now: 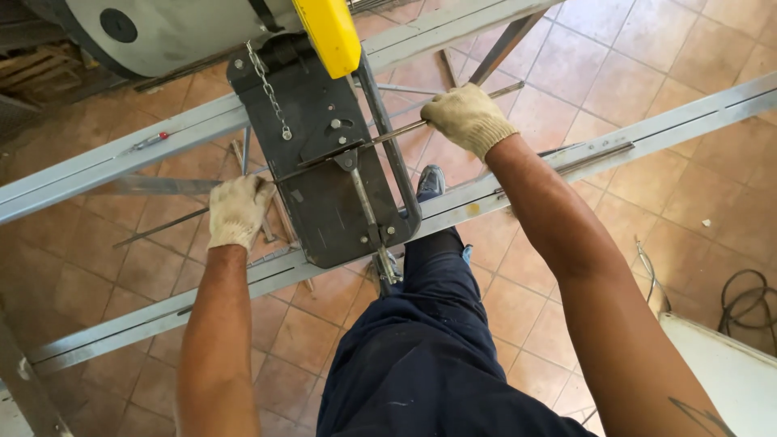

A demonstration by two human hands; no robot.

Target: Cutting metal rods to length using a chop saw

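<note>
While both gloved hands clamp a thin metal rod (324, 158), it lies across the dark machine plate (324, 174).
Left hand (236, 212) grips its lower end, right hand (468, 117) the upper, above two long grey rails (664, 129) and tiled floor (712, 194).

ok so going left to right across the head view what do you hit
red-tipped marker → left hand in a work glove → dark metal plate with its chain → right hand gripping the thin rod → coiled cable on the tiles
</note>
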